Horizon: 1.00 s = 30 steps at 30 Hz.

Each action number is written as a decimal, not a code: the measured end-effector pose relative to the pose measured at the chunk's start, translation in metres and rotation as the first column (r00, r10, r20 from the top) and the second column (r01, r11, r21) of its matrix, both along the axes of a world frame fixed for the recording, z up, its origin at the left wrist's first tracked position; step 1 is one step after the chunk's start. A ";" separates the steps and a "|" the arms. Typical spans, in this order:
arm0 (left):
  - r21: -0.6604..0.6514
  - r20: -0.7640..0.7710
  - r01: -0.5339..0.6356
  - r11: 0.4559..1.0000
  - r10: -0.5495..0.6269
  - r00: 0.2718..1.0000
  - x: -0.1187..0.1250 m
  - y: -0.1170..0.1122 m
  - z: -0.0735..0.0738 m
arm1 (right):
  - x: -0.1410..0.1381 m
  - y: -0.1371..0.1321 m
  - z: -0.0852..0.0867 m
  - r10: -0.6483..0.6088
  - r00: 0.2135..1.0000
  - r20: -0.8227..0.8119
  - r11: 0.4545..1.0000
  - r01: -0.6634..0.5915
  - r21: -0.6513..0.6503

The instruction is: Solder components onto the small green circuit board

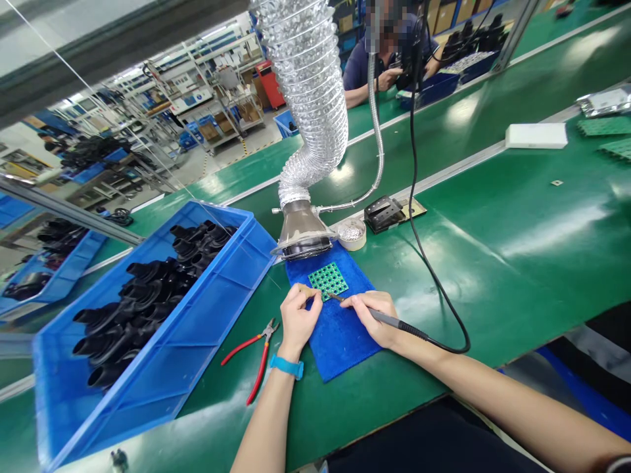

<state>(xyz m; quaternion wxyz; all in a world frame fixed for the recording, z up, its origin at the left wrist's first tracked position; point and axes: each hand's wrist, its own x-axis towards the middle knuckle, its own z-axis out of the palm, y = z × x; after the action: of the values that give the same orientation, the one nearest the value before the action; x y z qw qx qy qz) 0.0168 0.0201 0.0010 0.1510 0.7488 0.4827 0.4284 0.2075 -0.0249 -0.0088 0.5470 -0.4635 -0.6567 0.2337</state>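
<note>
My right hand (373,316) is closed around the grey handle of a soldering iron (387,318). The iron's tip meets the near edge of a green circuit board panel (331,278) with rows of dark spots. At that same edge, my left hand (300,316) is closed in a pinch on what looks like thin solder wire (167,169), which runs down from the upper left; its end between the fingers is too small to see. Under the panel lies a blue cloth (340,341). Left of my wrist rest red-handled cutting pliers (261,351), jaws apart.
A fume extractor hood (302,226) hangs just beyond the panel. Behind it are a round tin (351,234) and a black iron holder (384,213). A blue crate (217,328) of black parts (148,295) stands left. The iron's black cable (419,243) loops right. Another person (357,75) sits opposite.
</note>
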 end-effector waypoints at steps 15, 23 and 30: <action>0.192 -0.384 0.118 0.974 -0.036 0.923 -0.007 -0.002 -0.009 | 0.001 -0.001 -0.001 0.005 0.998 0.056 0.999 -0.008 0.049; 0.200 -0.327 0.129 0.971 -0.058 0.943 -0.005 -0.002 -0.004 | 0.003 -0.003 0.002 0.012 0.998 0.054 0.995 -0.017 0.094; 0.206 -0.063 -0.035 0.978 0.049 0.997 -0.009 0.002 0.001 | 0.001 -0.004 0.003 0.002 0.998 0.068 0.994 -0.010 0.111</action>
<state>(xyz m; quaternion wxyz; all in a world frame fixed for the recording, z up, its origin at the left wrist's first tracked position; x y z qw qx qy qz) 0.0076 0.0221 0.0022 0.0477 0.7641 0.4567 0.4531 0.2089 -0.0290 -0.0055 0.5487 -0.4381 -0.6882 0.1826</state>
